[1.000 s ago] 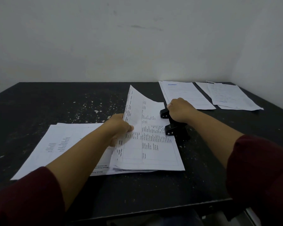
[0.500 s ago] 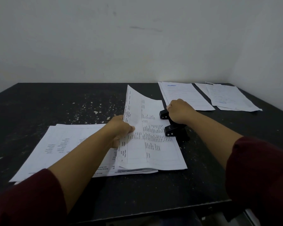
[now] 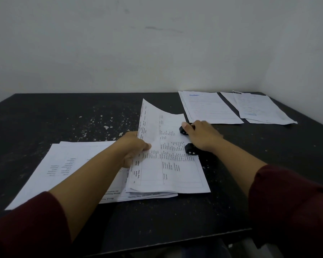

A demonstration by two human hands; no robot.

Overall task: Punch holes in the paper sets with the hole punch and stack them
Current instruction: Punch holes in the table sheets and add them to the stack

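Note:
A printed paper set [image 3: 175, 172] lies in the middle of the black table [image 3: 45, 116], its right edge pushed into the black hole punch [image 3: 189, 148]. My left hand [image 3: 134, 148] pinches the set's left side, and that edge curls upward. My right hand [image 3: 201, 135] rests on top of the punch, covering most of it; only its two front ends show. A stack of papers [image 3: 63, 168] lies to the left, partly under the held set and my left forearm.
Two more paper sets, one [image 3: 209, 108] and another [image 3: 259, 108], lie at the back right near the wall corner. The table top is speckled with white flecks. Its front edge runs just below my forearms.
My hands, the paper set and the punch keep almost the same places; the curled left edge of the set has shifted only slightly.

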